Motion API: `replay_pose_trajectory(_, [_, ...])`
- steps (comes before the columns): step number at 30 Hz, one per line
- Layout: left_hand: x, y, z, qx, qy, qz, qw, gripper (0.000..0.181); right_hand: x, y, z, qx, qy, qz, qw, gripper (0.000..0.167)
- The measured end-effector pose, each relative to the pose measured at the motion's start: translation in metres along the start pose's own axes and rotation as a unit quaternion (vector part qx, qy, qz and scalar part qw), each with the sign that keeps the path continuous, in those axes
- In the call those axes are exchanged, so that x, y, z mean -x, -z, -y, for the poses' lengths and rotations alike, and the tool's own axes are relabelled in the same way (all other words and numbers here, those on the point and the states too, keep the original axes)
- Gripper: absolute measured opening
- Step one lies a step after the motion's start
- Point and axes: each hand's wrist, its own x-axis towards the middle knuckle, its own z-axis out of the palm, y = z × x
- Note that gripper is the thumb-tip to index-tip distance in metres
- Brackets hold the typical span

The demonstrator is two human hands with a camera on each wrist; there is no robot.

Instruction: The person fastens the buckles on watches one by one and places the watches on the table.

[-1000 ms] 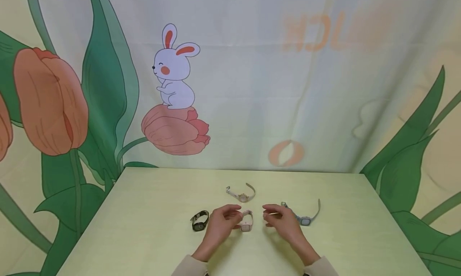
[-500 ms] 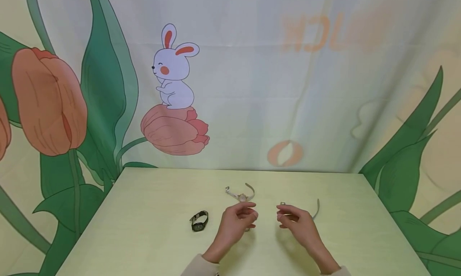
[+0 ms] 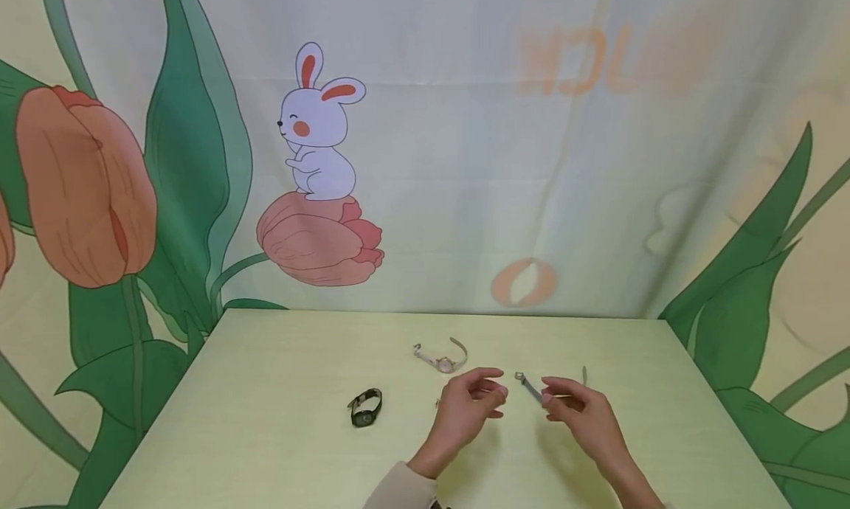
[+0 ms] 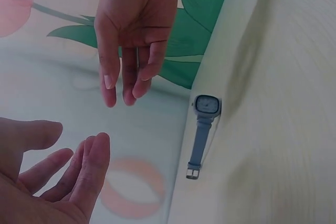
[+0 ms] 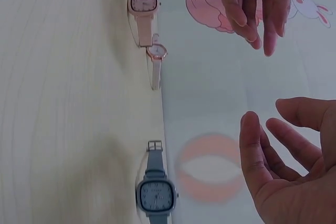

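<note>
Held above the table, my left hand (image 3: pixel 468 406) has loosely bent fingers, thumb apart from them, and nothing in its grasp. It hides most of a pink watch (image 5: pixel 143 2) in the head view. To its right, my right hand (image 3: pixel 589 414) hovers in a similar loose pose, also holding nothing. Below it lies a blue-grey watch (image 3: pixel 531 389), its dial covered by that hand in the head view but plain in the left wrist view (image 4: pixel 207 105). A white-strapped watch with a rose-gold case (image 3: pixel 445 364) lies farther back. The black watch (image 3: pixel 364 409) is left of my left hand.
The pale yellow table (image 3: pixel 265 435) ends at a back edge against a hanging cloth (image 3: pixel 451 162) printed with tulips and a rabbit. The watches are spread apart around the table's middle.
Both hands have shifted right, staying apart and above the table. My left hand has moved across the pink watch, my right hand over the blue-grey watch. The watches have not visibly moved.
</note>
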Motion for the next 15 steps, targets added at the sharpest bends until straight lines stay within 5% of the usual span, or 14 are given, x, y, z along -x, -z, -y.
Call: replay_pose_trajectory(15, [-0.016,-0.036,0.028,-0.014,0.011,0.02,0.9996,0.028,-0.009,0.03,-0.026,0.029,-0.022,-0.026,0.999,0.036])
